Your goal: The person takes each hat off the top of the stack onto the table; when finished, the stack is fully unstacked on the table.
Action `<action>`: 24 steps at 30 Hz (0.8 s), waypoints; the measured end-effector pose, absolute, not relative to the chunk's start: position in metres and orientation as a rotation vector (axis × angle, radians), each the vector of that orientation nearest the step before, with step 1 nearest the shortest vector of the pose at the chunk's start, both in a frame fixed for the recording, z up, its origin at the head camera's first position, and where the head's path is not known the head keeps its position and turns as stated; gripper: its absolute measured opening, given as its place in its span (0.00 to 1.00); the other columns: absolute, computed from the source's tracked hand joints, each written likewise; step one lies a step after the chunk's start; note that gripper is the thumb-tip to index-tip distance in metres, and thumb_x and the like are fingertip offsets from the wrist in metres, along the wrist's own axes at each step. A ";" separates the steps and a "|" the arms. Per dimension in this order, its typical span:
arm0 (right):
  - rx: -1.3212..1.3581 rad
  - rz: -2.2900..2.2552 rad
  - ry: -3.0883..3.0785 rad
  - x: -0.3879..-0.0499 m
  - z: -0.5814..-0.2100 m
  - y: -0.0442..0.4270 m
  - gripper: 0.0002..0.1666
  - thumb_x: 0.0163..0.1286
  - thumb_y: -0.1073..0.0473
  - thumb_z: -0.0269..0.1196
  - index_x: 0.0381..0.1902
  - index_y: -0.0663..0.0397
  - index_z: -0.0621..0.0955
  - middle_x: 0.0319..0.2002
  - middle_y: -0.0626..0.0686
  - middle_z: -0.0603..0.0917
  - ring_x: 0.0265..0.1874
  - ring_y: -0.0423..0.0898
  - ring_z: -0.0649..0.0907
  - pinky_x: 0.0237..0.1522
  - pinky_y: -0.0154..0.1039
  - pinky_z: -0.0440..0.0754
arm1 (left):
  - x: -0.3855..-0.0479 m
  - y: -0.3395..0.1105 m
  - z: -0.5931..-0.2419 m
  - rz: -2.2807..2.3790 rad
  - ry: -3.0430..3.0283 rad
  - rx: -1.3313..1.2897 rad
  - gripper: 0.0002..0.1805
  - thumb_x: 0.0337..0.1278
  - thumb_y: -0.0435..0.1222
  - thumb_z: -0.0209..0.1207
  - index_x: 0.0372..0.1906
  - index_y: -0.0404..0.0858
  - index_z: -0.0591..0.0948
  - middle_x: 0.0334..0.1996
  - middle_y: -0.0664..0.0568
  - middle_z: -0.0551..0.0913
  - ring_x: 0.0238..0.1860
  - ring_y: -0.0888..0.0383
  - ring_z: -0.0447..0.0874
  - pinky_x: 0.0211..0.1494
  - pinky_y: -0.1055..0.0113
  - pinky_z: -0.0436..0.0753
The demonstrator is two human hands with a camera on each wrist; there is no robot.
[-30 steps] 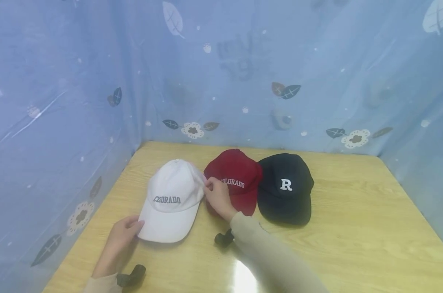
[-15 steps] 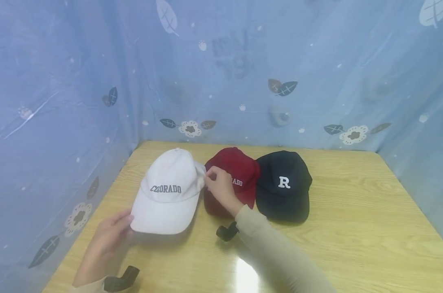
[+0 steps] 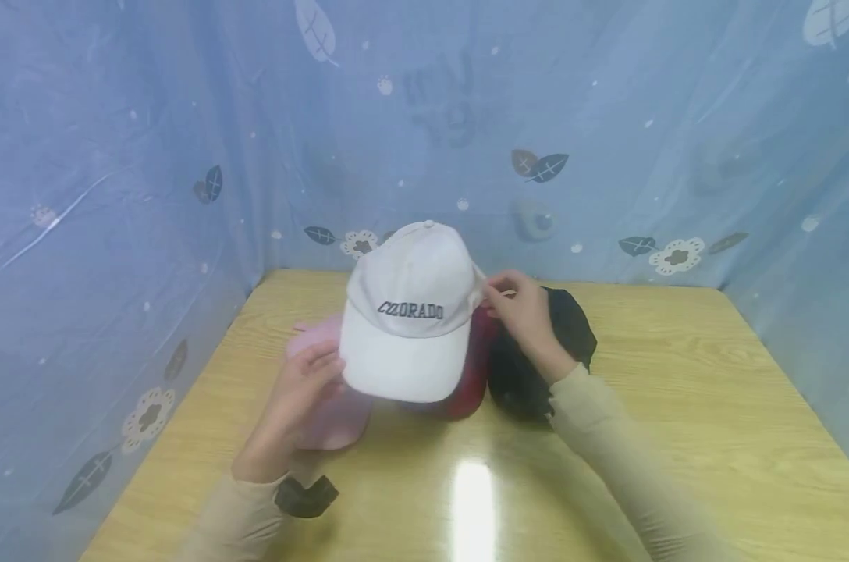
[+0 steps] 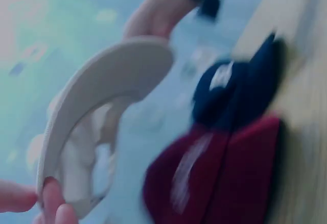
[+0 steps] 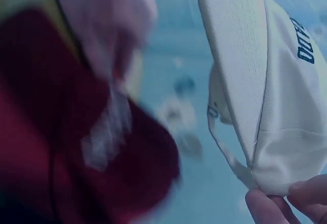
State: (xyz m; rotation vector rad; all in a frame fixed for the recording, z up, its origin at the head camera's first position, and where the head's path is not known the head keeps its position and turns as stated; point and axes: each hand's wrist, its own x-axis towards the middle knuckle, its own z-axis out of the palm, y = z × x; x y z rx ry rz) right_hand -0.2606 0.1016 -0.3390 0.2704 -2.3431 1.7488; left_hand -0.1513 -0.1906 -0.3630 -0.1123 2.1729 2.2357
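Note:
A white baseball cap lettered COLORADO is held up above the table between both hands. My left hand pinches the brim's left edge; the left wrist view shows thumb and fingers on the white brim. On the other side, my right hand pinches the lower side of the crown, seen also beside the white crown in the right wrist view. Beneath the left hand lies a pink cap, partly covered. A dark red cap sits behind the white one, mostly hidden in the head view.
A black cap lies right of the red one, partly behind the right hand and forearm. The wooden table is bounded by a blue patterned curtain at the back and sides. Dark wrist-worn pieces sit by the left cuff.
Both hands have lifted the white cap off the table and carried it right, over the red cap. The pink cap that lay under it has come into view.

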 end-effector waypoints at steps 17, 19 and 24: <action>0.099 1.604 -2.505 -0.259 -0.314 0.365 0.07 0.64 0.55 0.60 0.39 0.49 0.79 0.33 0.34 0.81 0.31 0.32 0.83 0.32 0.27 0.81 | -0.203 0.081 -0.407 2.546 1.872 0.070 0.13 0.46 0.22 0.58 0.41 0.32 0.76 0.28 0.51 0.80 0.22 0.62 0.78 0.26 0.73 0.79; 0.078 1.590 -2.545 -0.259 -0.318 0.381 0.06 0.65 0.54 0.60 0.38 0.48 0.78 0.32 0.33 0.81 0.30 0.32 0.83 0.32 0.28 0.81 | -0.202 0.103 -0.412 2.529 1.892 0.036 0.12 0.45 0.22 0.59 0.38 0.34 0.77 0.25 0.53 0.80 0.21 0.60 0.78 0.24 0.73 0.78; -0.039 1.564 -2.628 -0.259 -0.336 0.407 0.06 0.65 0.50 0.59 0.35 0.44 0.77 0.28 0.31 0.80 0.27 0.32 0.83 0.30 0.27 0.81 | -0.199 0.142 -0.425 2.460 2.013 -0.081 0.12 0.41 0.22 0.61 0.32 0.39 0.77 0.18 0.57 0.78 0.21 0.47 0.81 0.20 0.73 0.75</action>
